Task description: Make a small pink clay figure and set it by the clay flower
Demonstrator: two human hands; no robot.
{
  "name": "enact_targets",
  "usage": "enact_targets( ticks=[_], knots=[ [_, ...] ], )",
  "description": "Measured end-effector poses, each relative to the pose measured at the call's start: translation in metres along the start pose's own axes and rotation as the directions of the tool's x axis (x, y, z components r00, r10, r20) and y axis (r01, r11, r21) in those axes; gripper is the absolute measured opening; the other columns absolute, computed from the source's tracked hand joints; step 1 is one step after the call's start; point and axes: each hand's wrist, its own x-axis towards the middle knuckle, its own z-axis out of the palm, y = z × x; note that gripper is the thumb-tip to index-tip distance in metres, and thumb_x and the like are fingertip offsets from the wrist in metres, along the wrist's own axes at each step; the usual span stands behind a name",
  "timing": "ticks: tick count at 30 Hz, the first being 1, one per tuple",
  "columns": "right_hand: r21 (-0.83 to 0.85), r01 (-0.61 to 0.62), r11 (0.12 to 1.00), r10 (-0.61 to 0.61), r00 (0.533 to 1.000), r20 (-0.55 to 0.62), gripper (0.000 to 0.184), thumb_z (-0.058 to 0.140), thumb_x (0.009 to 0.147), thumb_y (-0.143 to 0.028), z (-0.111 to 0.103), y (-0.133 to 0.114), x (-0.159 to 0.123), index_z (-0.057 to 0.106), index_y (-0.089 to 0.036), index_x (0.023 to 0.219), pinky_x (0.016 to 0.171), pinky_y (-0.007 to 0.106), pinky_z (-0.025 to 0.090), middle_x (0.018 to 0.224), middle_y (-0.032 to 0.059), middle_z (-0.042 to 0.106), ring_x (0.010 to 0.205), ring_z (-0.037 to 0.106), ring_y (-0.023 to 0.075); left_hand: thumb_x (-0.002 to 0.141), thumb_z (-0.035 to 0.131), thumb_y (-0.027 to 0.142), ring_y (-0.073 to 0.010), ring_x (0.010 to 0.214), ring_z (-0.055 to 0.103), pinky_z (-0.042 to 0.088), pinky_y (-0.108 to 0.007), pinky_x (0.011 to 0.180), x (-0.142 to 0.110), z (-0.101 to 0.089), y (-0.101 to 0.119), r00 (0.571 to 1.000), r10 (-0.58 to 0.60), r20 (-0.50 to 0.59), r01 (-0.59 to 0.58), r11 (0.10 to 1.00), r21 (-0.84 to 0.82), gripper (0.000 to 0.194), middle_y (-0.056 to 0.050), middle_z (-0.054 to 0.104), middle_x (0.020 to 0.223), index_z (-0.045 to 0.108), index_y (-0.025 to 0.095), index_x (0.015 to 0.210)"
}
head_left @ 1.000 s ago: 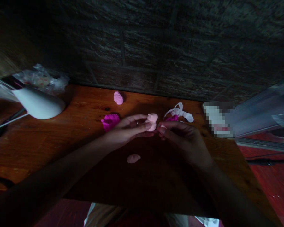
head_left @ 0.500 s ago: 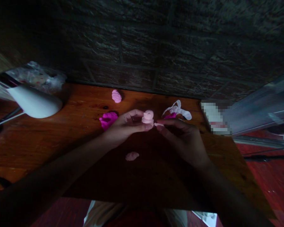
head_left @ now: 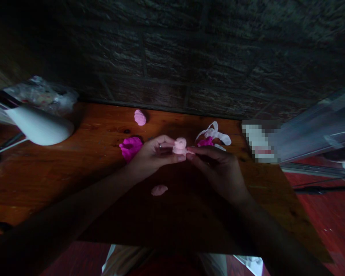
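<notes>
One pink figure (head_left: pixel 179 145) between hands (head_left: pixel 149 156)

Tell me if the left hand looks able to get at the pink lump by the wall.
Likely yes: the pink lump lies uncovered on the table, but the left hand holds the figure, so probably needs freeing first.

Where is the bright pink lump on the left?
In the head view, the bright pink lump lies on the wooden table, just beyond the left hand and nearer than the pale pink lump.
</notes>
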Motion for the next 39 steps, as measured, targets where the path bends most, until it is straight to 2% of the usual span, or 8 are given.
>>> enact_targets(
  ticks=[3,6,10,14,19,24,30,39],
  knots=[
    [0.060,-0.045,0.997,0.044,0.999,0.031,0.033,0.080,0.084,-0.021,-0.003,0.001,0.000,0.078,-0.026,0.117,0.089,0.036,0.066,0.115,0.0035,0.083,0.099,0.079,0.0197,0.075,0.089,0.018,-0.0195,0.102,0.076,0.055,-0.036,0.098,-0.001,0.001,0.001,1.000,-0.030,0.006,0.030,1.000,-0.008,0.029,-0.004,0.081,0.101,0.065,0.017,0.093],
    [0.020,-0.029,0.999,0.028,0.998,0.060,0.040,0.080,0.084,-0.022,-0.008,0.002,0.001,0.074,-0.024,0.123,0.087,0.037,0.066,0.117,0.0061,0.081,0.098,0.079,0.0201,0.073,0.090,0.019,-0.0205,0.103,0.076,0.055,-0.038,0.100,0.000,-0.001,0.000,1.000,-0.022,-0.021,0.022,1.000,-0.021,0.031,-0.003,0.081,0.101,0.067,0.017,0.093],
    [-0.192,0.109,0.975,-0.098,0.993,0.063,0.027,0.075,0.090,-0.022,-0.014,0.001,0.003,0.077,-0.024,0.117,0.080,0.035,0.064,0.106,0.0053,0.082,0.086,0.077,0.0181,0.074,0.090,0.019,-0.0184,0.100,0.076,0.055,-0.036,0.100,0.000,-0.001,0.000,0.999,0.000,-0.037,-0.001,1.000,-0.030,0.028,-0.002,0.081,0.099,0.070,0.017,0.093],
    [-0.368,0.275,0.888,-0.260,0.961,0.091,0.022,0.072,0.094,-0.020,-0.013,-0.002,0.003,0.078,-0.023,0.115,0.080,0.035,0.065,0.104,0.0061,0.083,0.086,0.078,0.0194,0.075,0.090,0.020,-0.0194,0.101,0.077,0.055,-0.037,0.100,-0.002,0.002,0.002,1.000,-0.015,-0.010,0.015,0.999,-0.039,0.026,-0.003,0.082,0.100,0.070,0.017,0.092],
    [-0.494,0.347,0.797,-0.323,0.937,0.137,0.023,0.069,0.096,-0.020,-0.011,-0.003,0.002,0.080,-0.024,0.116,0.082,0.037,0.066,0.106,0.0077,0.083,0.091,0.079,0.0228,0.075,0.089,0.019,-0.0192,0.101,0.076,0.054,-0.037,0.101,-0.002,0.005,0.003,0.999,-0.045,-0.024,0.044,0.998,-0.042,0.023,-0.004,0.082,0.100,0.070,0.016,0.086],
    [-0.531,0.388,0.753,-0.341,0.921,0.190,0.025,0.061,0.101,-0.018,-0.011,-0.006,0.001,0.080,-0.021,0.116,0.080,0.035,0.064,0.104,0.0087,0.082,0.090,0.078,0.0221,0.069,0.093,0.020,-0.0171,0.093,0.076,0.055,-0.037,0.100,-0.001,0.005,0.000,0.998,-0.036,-0.053,0.034,0.998,-0.047,0.028,-0.001,0.080,0.093,0.070,0.015,0.084],
    [-0.538,0.428,0.726,-0.384,0.901,0.199,0.025,0.056,0.103,-0.017,-0.009,-0.005,-0.001,0.079,-0.018,0.114,0.079,0.035,0.063,0.100,0.0093,0.081,0.087,0.076,0.0215,0.068,0.093,0.019,-0.0155,0.089,0.075,0.056,-0.036,0.098,-0.001,0.004,-0.001,0.999,-0.043,-0.029,0.042,0.999,-0.033,0.029,0.000,0.079,0.090,0.068,0.016,0.083],
    [-0.497,0.362,0.789,-0.351,0.929,0.119,0.018,0.063,0.099,-0.020,-0.009,-0.008,-0.002,0.077,-0.023,0.109,0.077,0.034,0.062,0.096,0.0059,0.081,0.086,0.077,0.0199,0.070,0.091,0.022,-0.0163,0.089,0.074,0.057,-0.034,0.093,-0.002,0.004,0.006,0.999,0.033,-0.005,-0.033,0.996,0.081,0.028,0.000,0.077,0.088,0.065,0.017,0.080]
  ],
)
